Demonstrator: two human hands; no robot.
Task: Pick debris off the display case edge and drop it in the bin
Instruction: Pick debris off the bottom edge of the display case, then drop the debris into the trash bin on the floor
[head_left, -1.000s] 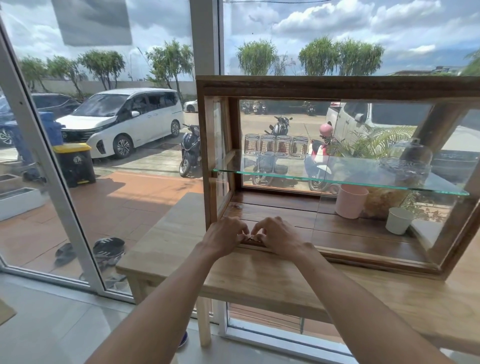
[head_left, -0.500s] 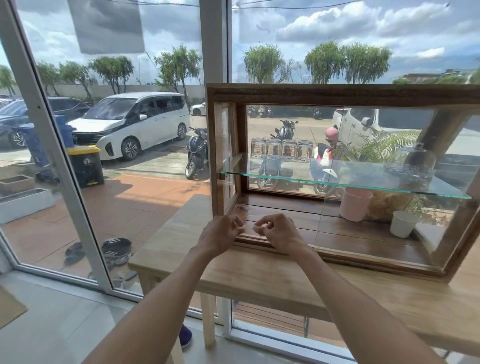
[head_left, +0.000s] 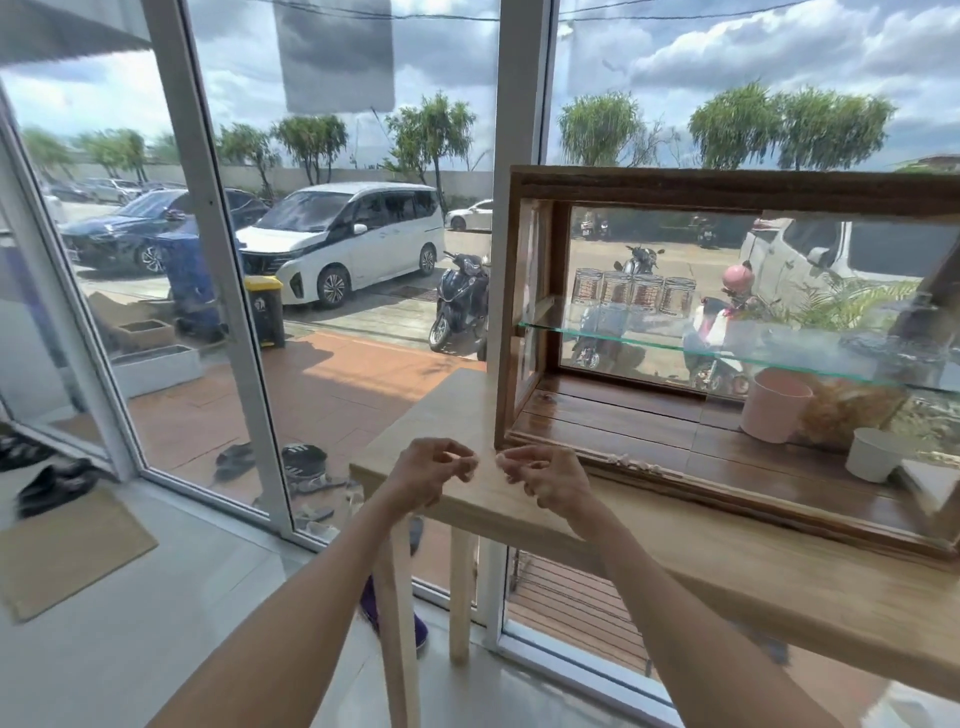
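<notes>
A wooden display case (head_left: 727, 189) with glass panes stands on a light wooden table (head_left: 779, 587). Small pale debris (head_left: 629, 462) lies along the case's front bottom edge, near its left corner. My left hand (head_left: 428, 470) and my right hand (head_left: 543, 475) hover side by side above the table's left end, just left of the case corner. Each hand has its fingertips pinched on a tiny pale bit of debris. No indoor bin is in view.
Inside the case are a glass shelf (head_left: 675, 345) with several glasses, a pink pot (head_left: 774, 405) and a white cup (head_left: 875, 454). Glass walls stand behind and to the left. Shoes (head_left: 304, 460) lie outside, a doormat (head_left: 62, 551) lies on the floor, and a yellow-lidded bin (head_left: 265, 312) is outdoors.
Both hands have lifted off the case's front edge and drawn back to the left, fingers still pinched. The view has swung left, so the case now sits further right.
</notes>
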